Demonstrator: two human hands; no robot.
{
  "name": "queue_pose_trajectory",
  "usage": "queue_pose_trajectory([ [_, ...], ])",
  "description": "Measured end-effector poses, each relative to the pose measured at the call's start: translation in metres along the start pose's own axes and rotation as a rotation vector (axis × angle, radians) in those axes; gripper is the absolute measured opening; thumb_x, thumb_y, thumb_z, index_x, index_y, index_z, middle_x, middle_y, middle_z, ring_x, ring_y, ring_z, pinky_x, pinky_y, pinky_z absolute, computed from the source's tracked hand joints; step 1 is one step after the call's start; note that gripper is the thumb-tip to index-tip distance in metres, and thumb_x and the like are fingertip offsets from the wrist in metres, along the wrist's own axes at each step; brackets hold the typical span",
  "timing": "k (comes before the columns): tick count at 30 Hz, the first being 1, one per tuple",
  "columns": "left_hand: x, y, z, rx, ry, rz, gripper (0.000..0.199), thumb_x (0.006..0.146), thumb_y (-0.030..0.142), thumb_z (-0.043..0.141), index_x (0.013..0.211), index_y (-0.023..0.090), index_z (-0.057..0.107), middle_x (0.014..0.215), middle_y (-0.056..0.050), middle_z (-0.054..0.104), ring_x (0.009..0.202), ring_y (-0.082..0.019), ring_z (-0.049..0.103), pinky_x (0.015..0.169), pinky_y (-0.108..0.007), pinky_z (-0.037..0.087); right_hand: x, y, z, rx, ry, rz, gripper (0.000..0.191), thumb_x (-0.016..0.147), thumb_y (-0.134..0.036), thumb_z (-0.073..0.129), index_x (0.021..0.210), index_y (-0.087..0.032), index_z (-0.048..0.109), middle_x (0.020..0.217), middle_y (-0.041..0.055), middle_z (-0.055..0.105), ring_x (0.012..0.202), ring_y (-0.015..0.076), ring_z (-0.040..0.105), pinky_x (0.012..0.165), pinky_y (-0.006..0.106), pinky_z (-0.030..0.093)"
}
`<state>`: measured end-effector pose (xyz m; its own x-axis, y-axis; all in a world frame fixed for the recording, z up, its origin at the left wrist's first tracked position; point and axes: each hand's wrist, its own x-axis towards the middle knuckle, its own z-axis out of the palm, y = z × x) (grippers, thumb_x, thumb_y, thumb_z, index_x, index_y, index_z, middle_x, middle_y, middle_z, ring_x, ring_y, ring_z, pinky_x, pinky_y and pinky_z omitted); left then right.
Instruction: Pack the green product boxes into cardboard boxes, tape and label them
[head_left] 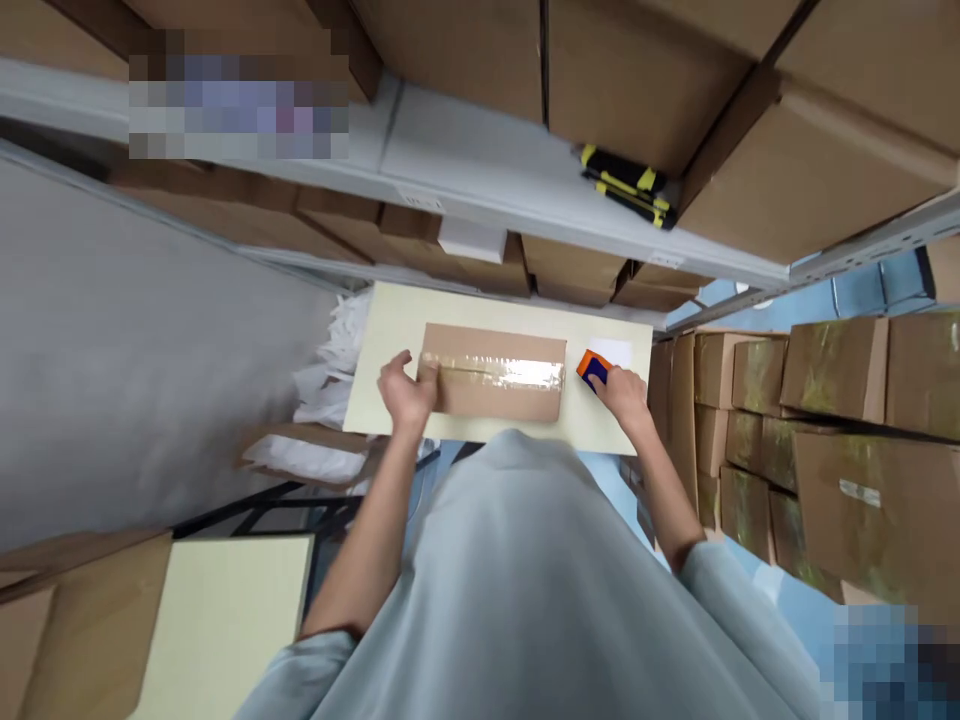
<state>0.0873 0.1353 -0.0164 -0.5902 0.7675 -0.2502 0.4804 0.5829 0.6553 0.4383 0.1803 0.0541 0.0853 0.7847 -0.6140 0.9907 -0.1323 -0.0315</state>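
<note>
A flat brown cardboard box (495, 402) lies on the pale yellow tabletop (480, 304), with shiny clear tape running along its top. My left hand (409, 395) is at the box's left end, fingers apart, its thumb touching the taped edge. To the right of the box, my right hand (624, 392) is closed around a small orange and dark-blue tool (594, 368), whose kind I cannot make out. Just behind that tool is a white sheet of paper (613, 351), partly covered by it.
Above the table runs a grey shelf (480, 130) bearing cardboard boxes and black-and-yellow utility knives (628, 186). Stacked taped cartons (874, 490) stand at the right. White crumpled bags (330, 355) lie at the left, near a grey wall (150, 370).
</note>
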Motion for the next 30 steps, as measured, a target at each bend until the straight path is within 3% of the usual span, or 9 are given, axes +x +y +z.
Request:
queue_pose_trajectory([
  [2, -0.014, 0.027, 0.006, -0.044, 0.010, 0.118, 0.044, 0.095, 0.027, 0.070, 0.138, 0.016, 0.072, 0.140, -0.018, 0.075, 0.140, -0.038, 0.066, 0.130, -0.059, 0.048, -0.010, 0.001, -0.012, 0.110, 0.080, 0.013, 0.050, 0.114, -0.058, 0.051, 0.128, -0.016, 0.077, 0.114, 0.0265, 0.083, 0.109, 0.0407, 0.082, 0.083, 0.043, 0.058],
  [4, -0.032, 0.064, 0.018, -0.155, -0.064, 0.365, 0.039, 0.099, 0.030, 0.065, 0.137, 0.023, 0.072, 0.144, -0.015, 0.074, 0.144, -0.035, 0.065, 0.131, -0.056, 0.049, -0.013, -0.008, -0.030, 0.204, 0.179, -0.066, 0.050, 0.114, -0.054, 0.049, 0.136, -0.016, 0.071, 0.112, 0.0237, 0.084, 0.105, 0.0406, 0.082, 0.081, 0.042, 0.058],
  [8, -0.045, 0.145, 0.034, -0.311, -0.095, 0.793, 0.041, 0.109, 0.037, 0.058, 0.148, 0.029, 0.068, 0.157, -0.013, 0.068, 0.152, -0.030, 0.060, 0.134, -0.052, 0.047, -0.002, -0.058, -0.087, 0.267, 0.450, -0.394, 0.047, 0.109, -0.038, 0.048, 0.145, -0.010, 0.062, 0.123, 0.0237, 0.081, 0.112, 0.0395, 0.079, 0.094, 0.045, 0.060],
  [12, -0.008, 0.202, 0.032, -0.330, -0.065, 0.838, 0.062, 0.107, 0.026, 0.052, 0.169, 0.025, 0.051, 0.183, -0.015, 0.041, 0.170, -0.032, 0.041, 0.141, -0.055, 0.037, 0.026, -0.119, -0.152, 0.169, 0.658, -0.625, 0.045, 0.107, -0.026, 0.042, 0.140, -0.002, 0.062, 0.130, 0.0298, 0.077, 0.124, 0.0423, 0.072, 0.116, 0.054, 0.050],
  [17, 0.040, 0.224, 0.035, -0.308, -0.113, 0.823, 0.075, 0.100, 0.019, 0.053, 0.175, 0.021, 0.044, 0.183, -0.014, 0.042, 0.173, -0.033, 0.037, 0.145, -0.056, 0.030, 0.069, -0.177, -0.196, 0.013, 0.660, -0.576, 0.044, 0.105, -0.014, 0.043, 0.141, 0.000, 0.064, 0.139, 0.0304, 0.074, 0.133, 0.0386, 0.068, 0.125, 0.051, 0.040],
  [21, 0.040, 0.204, 0.039, -0.304, -0.166, 0.820, 0.074, 0.101, 0.024, 0.058, 0.174, 0.021, 0.045, 0.181, -0.015, 0.046, 0.171, -0.034, 0.040, 0.144, -0.057, 0.032, 0.094, -0.200, -0.204, -0.030, 0.582, -0.508, 0.050, 0.105, -0.010, 0.045, 0.151, 0.002, 0.060, 0.148, 0.0312, 0.070, 0.142, 0.0363, 0.062, 0.128, 0.051, 0.039],
  [24, 0.035, 0.156, 0.034, -0.276, -0.238, 0.747, 0.071, 0.102, 0.032, 0.062, 0.171, 0.019, 0.049, 0.180, -0.017, 0.047, 0.170, -0.036, 0.042, 0.143, -0.057, 0.033, 0.098, -0.193, -0.189, -0.026, 0.671, -0.520, 0.062, 0.110, -0.017, 0.043, 0.168, 0.005, 0.044, 0.167, 0.0328, 0.054, 0.158, 0.0387, 0.048, 0.136, 0.055, 0.031],
  [27, 0.033, 0.081, 0.016, -0.250, -0.243, 0.565, 0.070, 0.102, 0.037, 0.064, 0.167, 0.017, 0.053, 0.178, -0.019, 0.049, 0.169, -0.037, 0.042, 0.144, -0.056, 0.029, 0.079, -0.169, -0.133, 0.034, 0.790, -0.547, 0.071, 0.116, -0.032, 0.034, 0.180, -0.003, 0.022, 0.185, 0.0268, 0.030, 0.173, 0.0391, 0.025, 0.141, 0.064, 0.021],
  [30, 0.027, 0.007, 0.000, -0.175, -0.179, 0.290, 0.072, 0.100, 0.039, 0.066, 0.167, 0.013, 0.052, 0.175, -0.023, 0.051, 0.168, -0.039, 0.043, 0.144, -0.056, 0.027, 0.038, -0.147, -0.039, 0.161, 0.736, -0.446, 0.074, 0.119, -0.045, 0.020, 0.184, -0.011, 0.008, 0.190, 0.0235, 0.016, 0.178, 0.0381, 0.014, 0.140, 0.069, 0.021],
])
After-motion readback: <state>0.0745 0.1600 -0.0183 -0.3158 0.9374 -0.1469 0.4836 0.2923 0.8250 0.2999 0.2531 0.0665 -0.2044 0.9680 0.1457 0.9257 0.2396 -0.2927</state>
